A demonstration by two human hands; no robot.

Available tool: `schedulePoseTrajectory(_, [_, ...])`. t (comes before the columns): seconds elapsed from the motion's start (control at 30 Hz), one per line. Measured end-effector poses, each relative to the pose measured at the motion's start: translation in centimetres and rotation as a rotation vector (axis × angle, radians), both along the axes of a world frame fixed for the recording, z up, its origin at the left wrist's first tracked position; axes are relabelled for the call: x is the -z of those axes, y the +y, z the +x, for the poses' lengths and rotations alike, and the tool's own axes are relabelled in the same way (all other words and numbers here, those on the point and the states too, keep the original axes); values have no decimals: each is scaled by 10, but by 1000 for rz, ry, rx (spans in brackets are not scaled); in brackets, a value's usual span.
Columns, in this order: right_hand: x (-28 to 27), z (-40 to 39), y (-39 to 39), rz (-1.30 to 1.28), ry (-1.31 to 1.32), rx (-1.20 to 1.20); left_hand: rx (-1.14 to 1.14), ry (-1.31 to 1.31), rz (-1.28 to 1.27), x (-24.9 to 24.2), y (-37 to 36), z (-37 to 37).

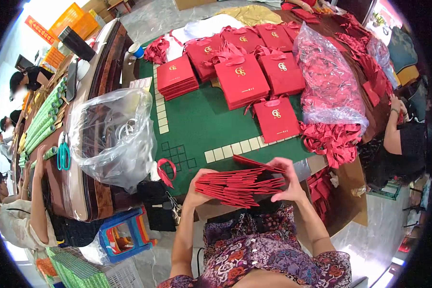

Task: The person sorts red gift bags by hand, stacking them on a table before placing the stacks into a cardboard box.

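Observation:
A thick, uneven stack of flat red bags (237,187) hangs edge-up in front of my body, just off the near edge of the table. My left hand (198,188) grips its left side. At the right side my right hand (289,180) is curved round the stack's end, thumb below and fingers above, with one bag tilted up at the top. Beyond lie stacks of red bags with gold print (242,79) on the green mat (192,115). A single printed red bag (277,119) lies nearer, below them.
A clear plastic bag (113,139) stands left, and a plastic sack of red ribbons (329,77) lies right. Below the table's right edge is a cardboard box (343,192) with red pieces. Teal scissors (63,154) lie far left. Other people sit on both sides.

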State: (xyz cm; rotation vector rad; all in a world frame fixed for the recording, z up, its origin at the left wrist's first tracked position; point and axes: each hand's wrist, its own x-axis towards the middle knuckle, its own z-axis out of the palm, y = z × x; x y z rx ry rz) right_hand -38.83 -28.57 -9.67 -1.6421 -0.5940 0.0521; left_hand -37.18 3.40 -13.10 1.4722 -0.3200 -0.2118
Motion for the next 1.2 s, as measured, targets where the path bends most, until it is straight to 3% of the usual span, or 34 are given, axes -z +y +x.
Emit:
schedulePoseTrajectory(0.07, [-3, -11, 6, 270, 67, 181, -26, -70, 119, -2, 1, 0])
schedulePoseTrajectory(0.23, [-10, -15, -2, -69, -288, 143, -54, -15, 103, 2, -1, -2])
schedulePoseTrajectory(0.57, [-29, -11, 1, -347, -238, 189, -64, -56, 144, 3, 0, -3])
schedulePoseTrajectory(0.87, [-23, -27, -29, -205, -202, 324, -86, -43, 179, -1, -1, -4])
schedulePoseTrajectory(0.97, [-26, -36, -41, -161, -157, 404, -75, 45, 64, -4, -3, -6])
schedulePoseTrajectory(1.0, [-19, -41, -45, -52, -65, 443, -77, 44, 65, -4, -2, -5])
schedulePoseTrajectory(1.2, [-26, -50, -71, 9, -11, 655, -66, -15, 88, 0, 0, -4])
